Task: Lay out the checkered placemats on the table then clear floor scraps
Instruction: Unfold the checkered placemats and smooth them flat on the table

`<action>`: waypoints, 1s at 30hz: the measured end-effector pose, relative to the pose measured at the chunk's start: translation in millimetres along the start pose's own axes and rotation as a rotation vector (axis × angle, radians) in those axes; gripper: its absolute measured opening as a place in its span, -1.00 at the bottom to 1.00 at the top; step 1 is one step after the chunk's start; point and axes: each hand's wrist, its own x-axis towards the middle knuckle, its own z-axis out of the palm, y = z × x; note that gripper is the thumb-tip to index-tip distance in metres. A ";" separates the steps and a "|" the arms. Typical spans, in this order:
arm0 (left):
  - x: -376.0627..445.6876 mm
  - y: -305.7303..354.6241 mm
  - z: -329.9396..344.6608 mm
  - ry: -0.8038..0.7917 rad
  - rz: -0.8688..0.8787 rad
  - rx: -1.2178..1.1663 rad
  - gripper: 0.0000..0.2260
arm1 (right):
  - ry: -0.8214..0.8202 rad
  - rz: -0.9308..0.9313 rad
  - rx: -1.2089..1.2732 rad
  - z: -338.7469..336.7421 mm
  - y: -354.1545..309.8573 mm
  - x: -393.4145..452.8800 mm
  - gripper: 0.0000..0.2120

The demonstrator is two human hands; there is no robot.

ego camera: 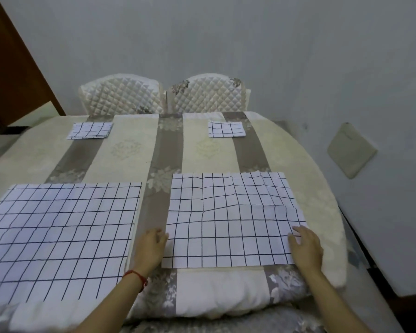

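Risk of pulling the right placemat [228, 219] crooked, or of dragging the striped tablecloth [135, 150] under it, if both hands slide with uneven pressure. Possible also to push the raised fold in the middle into a sharper crease instead of flattening it. Near edge of the tabletop close by, with the cloth bunched and hanging there, so a hard pull toward the body could bring the mat over the edge. Judged only from how things lie now.

Left hand [151, 246] at the left edge of this mat, fingers nearly straight and together, tips touching the mat's border, holding nothing. Right hand [305, 246] on the mat's near right corner, fingers spread flat and pressing, not gripping.

White fabric with thin dark grid lines, thin and soft. Unfolded at the near right part of the tabletop, not fully smooth: bent grid lines in the centre, one layer overlapping at the far right side. Left placemat [63, 234] lying flat at the near left corner, well smoothed. Two more, the far left folded placemat [90, 131] and the far right folded placemat [226, 129], small squares near the far edge, in front of the two quilted chairs [163, 96]. Floor scraps not visible here.
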 end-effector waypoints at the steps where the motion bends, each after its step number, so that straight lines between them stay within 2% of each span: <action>1: 2.8 3.1 6.7 0.000 -0.033 0.003 -0.87 | -0.068 -0.049 -0.054 7.2 -3.0 -0.2 -0.65; 4: 9.9 9.5 24.3 0.017 -0.101 0.126 -0.74 | -0.268 -0.169 -0.243 30.1 -1.6 -2.3 -0.48; 7: 18.1 10.1 39.6 0.046 -0.169 0.170 -0.61 | -0.375 -0.202 -0.383 42.4 2.1 -9.0 -0.45; 11: 22.1 11.8 50.2 0.020 -0.204 0.078 -0.68 | -0.377 -0.214 -0.441 43.4 1.8 -10.7 -0.44; 13: 22.7 12.1 48.8 0.030 -0.210 0.042 -0.87 | -0.391 -0.217 -0.443 42.8 4.1 -11.8 -0.44; 14: 23.3 10.9 47.9 0.024 -0.214 0.020 -0.89 | -0.398 -0.216 -0.443 43.3 5.0 -11.9 -0.43; 16: 22.6 8.1 46.9 0.008 -0.208 -0.015 -0.70 | -0.398 -0.224 -0.449 42.9 6.6 -11.6 -0.43; 22: 23.5 -4.3 36.3 -0.054 -0.153 -0.075 -0.59 | -0.442 -0.215 -0.448 38.1 5.8 -16.3 -0.42; 26: 19.3 -18.2 27.4 -0.066 -0.170 -0.097 -0.64 | -0.487 -0.197 -0.477 31.6 5.9 -23.2 -0.41; 30: 13.5 -26.0 21.7 -0.035 -0.182 -0.008 -0.76 | -0.518 -0.180 -0.507 28.8 4.3 -31.5 -0.37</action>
